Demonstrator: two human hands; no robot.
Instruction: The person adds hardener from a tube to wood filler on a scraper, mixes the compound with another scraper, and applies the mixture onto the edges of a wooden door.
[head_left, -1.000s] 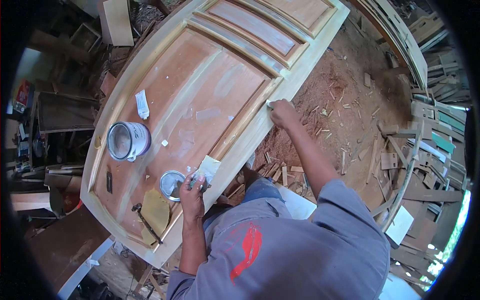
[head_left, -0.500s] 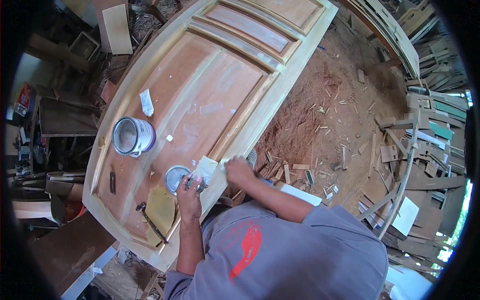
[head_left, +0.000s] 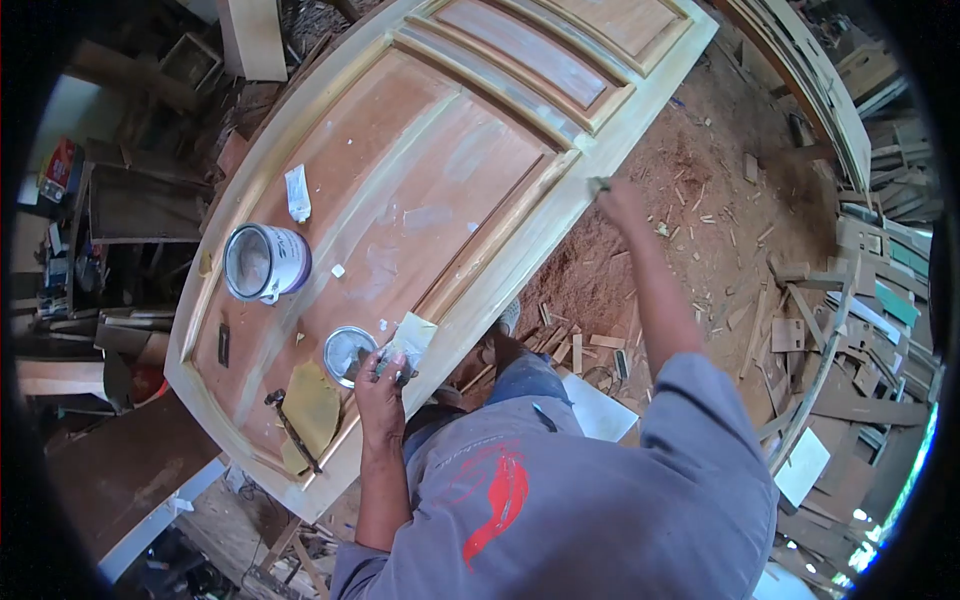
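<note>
A wooden panelled door [head_left: 480,270] lies flat before me, with pale filler smears on its panels. My left hand [head_left: 380,400] is closed on a pale square card [head_left: 413,335] with putty smeared on it, near the round metal lid [head_left: 345,352]. Farther up, my right hand [head_left: 622,205] is closed at the door's right edge. A small greenish piece [head_left: 598,186] sticks out of its fingers against the frame; its kind is too small to tell.
On the door stand an open paint can [head_left: 290,262], a white tube [head_left: 297,193], a hammer [head_left: 293,432], yellow sandpaper [head_left: 312,405] and a dark flat block [head_left: 223,343]. Wood scraps [head_left: 577,352] litter the dirt floor. Stacked boards [head_left: 870,330] lie at the right.
My right hand has moved up and right along the door's edge, the arm now stretched out. My left hand keeps its hold on the card. The view has shifted slightly.
</note>
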